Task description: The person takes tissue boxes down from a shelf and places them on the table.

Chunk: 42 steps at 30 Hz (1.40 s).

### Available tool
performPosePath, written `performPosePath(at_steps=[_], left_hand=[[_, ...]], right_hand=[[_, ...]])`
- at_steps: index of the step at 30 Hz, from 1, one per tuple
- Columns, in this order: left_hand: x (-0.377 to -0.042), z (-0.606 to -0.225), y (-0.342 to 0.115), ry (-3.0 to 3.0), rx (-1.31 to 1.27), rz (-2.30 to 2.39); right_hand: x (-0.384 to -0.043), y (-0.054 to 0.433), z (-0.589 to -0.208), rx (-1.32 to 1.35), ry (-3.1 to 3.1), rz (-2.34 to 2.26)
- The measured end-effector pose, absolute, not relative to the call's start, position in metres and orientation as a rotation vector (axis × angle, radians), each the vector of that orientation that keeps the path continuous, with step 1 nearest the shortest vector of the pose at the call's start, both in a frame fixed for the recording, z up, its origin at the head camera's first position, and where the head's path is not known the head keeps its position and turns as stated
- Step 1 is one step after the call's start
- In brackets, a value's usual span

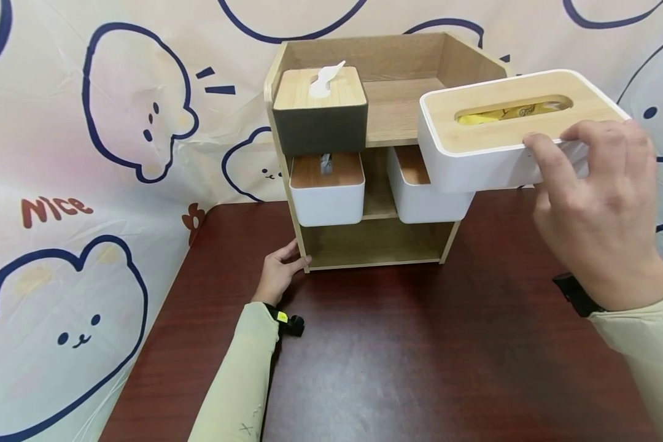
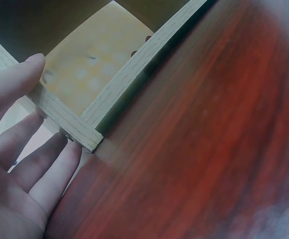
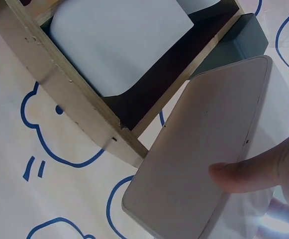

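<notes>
While holding the wooden shelf (image 1: 372,245) at its near left foot with the left hand (image 1: 280,270), thumb on the near edge and fingers on the outer side, holds up a long white tissue box (image 1: 480,170) with the right hand (image 1: 608,202). Grips it toward its right end, fingers over the edge of the pale wood lid (image 1: 486,138), thumb against a broad white face. Stretches leftward from those fingers, long axis running left to right, near and right of the top deck (image 1: 398,101), above the worktop (image 1: 420,356). Hides the near end of the right side panel (image 1: 472,70); cannot tell the gap between. Offers open room on the deck, right of a dark box (image 1: 320,130), bounded by the far rim (image 1: 364,58). Below, jutting nearward: two white boxes (image 1: 328,207), left and right.
</notes>
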<state>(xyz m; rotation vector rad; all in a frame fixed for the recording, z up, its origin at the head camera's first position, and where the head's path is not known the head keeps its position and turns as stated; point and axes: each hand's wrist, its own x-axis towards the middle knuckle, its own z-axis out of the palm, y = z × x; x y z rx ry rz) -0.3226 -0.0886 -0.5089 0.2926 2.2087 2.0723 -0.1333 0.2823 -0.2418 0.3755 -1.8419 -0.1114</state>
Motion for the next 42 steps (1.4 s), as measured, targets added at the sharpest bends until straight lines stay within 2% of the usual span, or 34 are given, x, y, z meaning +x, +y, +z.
performPosePath(at_steps=[16,29,42], left_hand=[[-0.321,-0.511,-0.087,2.198,0.315,2.127],[-0.301,-0.482,-0.086,2.216,0.316,2.085],[-0.308,-0.491,-0.086,2.22,0.327,2.087]], right_hand=[[-0.134,0.284,-0.245,0.361,-1.781,-0.035],[-0.127,0.301,-0.247,0.331,-1.884,-0.1],[-0.119,0.312,-0.251,0.222,-1.896,-0.131]])
